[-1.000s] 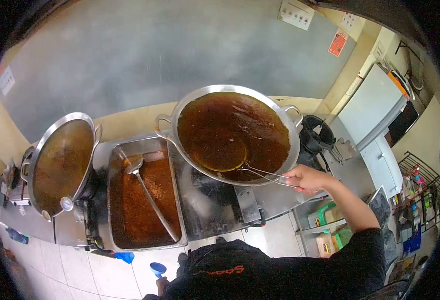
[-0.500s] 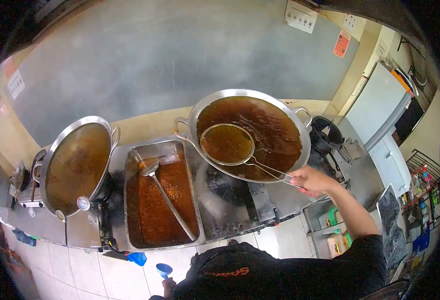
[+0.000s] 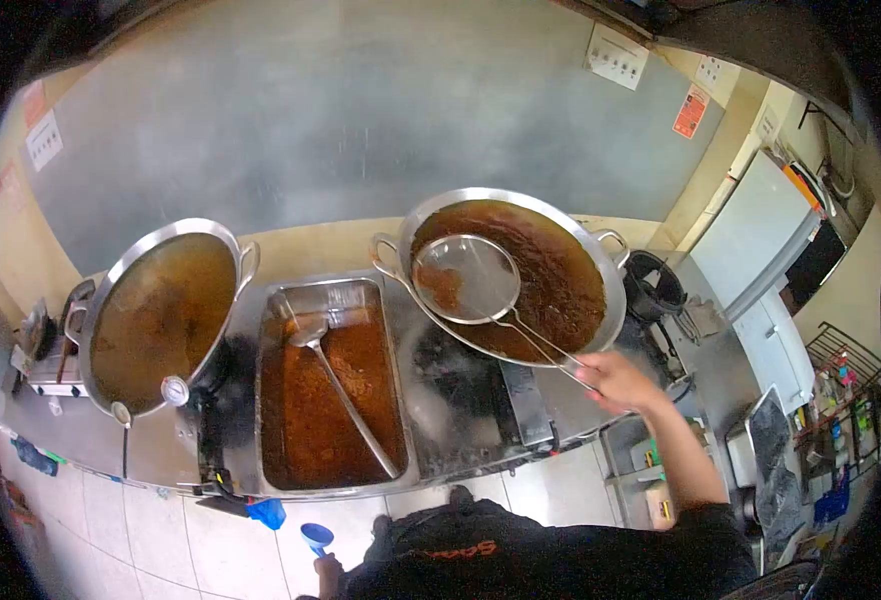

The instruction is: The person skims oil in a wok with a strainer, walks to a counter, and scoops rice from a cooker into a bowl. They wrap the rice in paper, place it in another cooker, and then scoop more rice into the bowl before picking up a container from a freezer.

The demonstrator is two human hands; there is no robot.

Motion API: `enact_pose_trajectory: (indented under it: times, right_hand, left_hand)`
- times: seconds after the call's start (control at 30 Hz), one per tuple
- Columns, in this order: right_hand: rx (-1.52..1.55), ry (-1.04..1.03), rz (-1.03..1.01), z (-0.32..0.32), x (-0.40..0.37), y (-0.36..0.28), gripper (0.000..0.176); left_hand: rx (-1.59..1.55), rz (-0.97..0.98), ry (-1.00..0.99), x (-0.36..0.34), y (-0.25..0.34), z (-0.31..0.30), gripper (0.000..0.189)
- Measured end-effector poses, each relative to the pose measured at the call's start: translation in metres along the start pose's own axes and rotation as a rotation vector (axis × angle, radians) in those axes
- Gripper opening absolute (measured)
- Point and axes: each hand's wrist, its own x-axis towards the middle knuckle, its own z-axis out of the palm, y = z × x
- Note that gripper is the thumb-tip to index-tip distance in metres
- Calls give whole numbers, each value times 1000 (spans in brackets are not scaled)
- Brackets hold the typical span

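Observation:
In my right hand (image 3: pixel 615 382), closed round a long wire handle, is a round mesh strainer (image 3: pixel 480 280). The strainer overlaps the left part of a large two-handled pan (image 3: pixel 480 197) of brown liquid; its mesh looks pale and see-through, with brown bits gathered at the left side. Low in the view, my left hand (image 3: pixel 328 573) grips a small blue round-bowled utensil (image 3: pixel 316 536), held down beside my body over the floor. The fingers of that hand are partly hidden.
Left of the pan, a deep metal tray (image 3: pixel 412 450) of reddish-brown liquid holds a long metal ladle (image 3: pixel 350 400). Farther left stands a second pan (image 3: pixel 200 228) of liquid with a dial thermometer (image 3: pixel 175 390) at its rim. A black burner (image 3: pixel 657 285) sits on the right.
The strainer has come up from the liquid, its mesh turning from liquid-filled to pale with bits on it. The whole view has shifted slightly; the left hand still holds the blue utensil.

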Motion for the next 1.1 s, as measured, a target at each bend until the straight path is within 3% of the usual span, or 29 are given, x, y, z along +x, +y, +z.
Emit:
enact_pose_trajectory:
  times: [0.33, 0.57, 0.67, 0.73, 0.9, 1.0, 1.1]
  right_hand:
    - [99, 139, -1, 48, -46, -34, 32]
    - [-337, 234, -361, 151, -4, -9, 43]
    - [-594, 228, -421, 219, 42, 14, 51]
    - [-737, 109, -296, 238, 46, 6, 65]
    - [-840, 126, -334, 240, 45, 3, 63]
    - [-896, 134, -396, 246, 43, -4, 62]
    - [-883, 81, -370, 238, 38, -3, 65]
  left_hand:
    - [72, 8, 54, -5, 23, -20, 22]
    - [-2, -10, 196, -41, 15, -47, 23]
    - [-460, 318, 379, -106, 75, -41, 30]
    - [-583, 456, 327, -183, 155, -45, 30]
    - [-644, 802, 124, -213, 255, -36, 44]
    - [-791, 786, 139, -195, 263, -23, 39]
    - [-800, 534, 258, -192, 241, -26, 34]
